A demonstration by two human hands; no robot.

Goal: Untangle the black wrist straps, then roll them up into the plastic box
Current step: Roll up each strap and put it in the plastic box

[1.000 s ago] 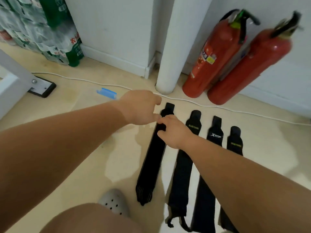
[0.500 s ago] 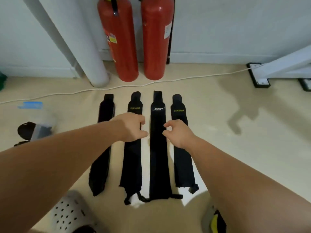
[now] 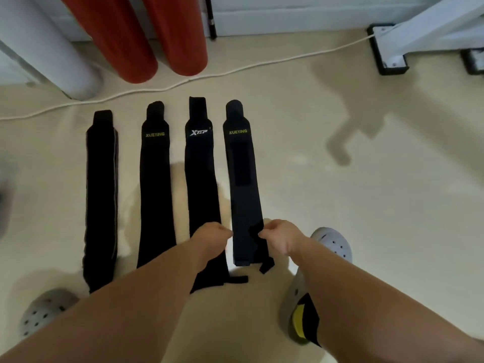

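Black wrist straps [image 3: 154, 192]: four, flat and parallel on the floor [image 3: 366, 231], with narrow gaps between them.
Rightmost strap [image 3: 243, 179]: marked XUEYING; both hands are at its near end.
Left hand [image 3: 212, 235]: fingers curled against the strap's left edge; whether it grips cannot be told.
Right hand [image 3: 279, 235]: pinches the strap's right edge.
Behind the straps: white cable [image 3: 235, 70], red cylinders [image 3: 183, 35].

Bare floor [image 3: 379, 205] right of straps [image 3: 154, 192] is wide open. Thin gaps between straps. Far side blocked: red cylinders [image 3: 157, 35], white pipe [image 3: 52, 48], cable [image 3: 235, 70]. Shoe [image 3: 335, 244] crowds rightmost strap [image 3: 243, 179] at near end.
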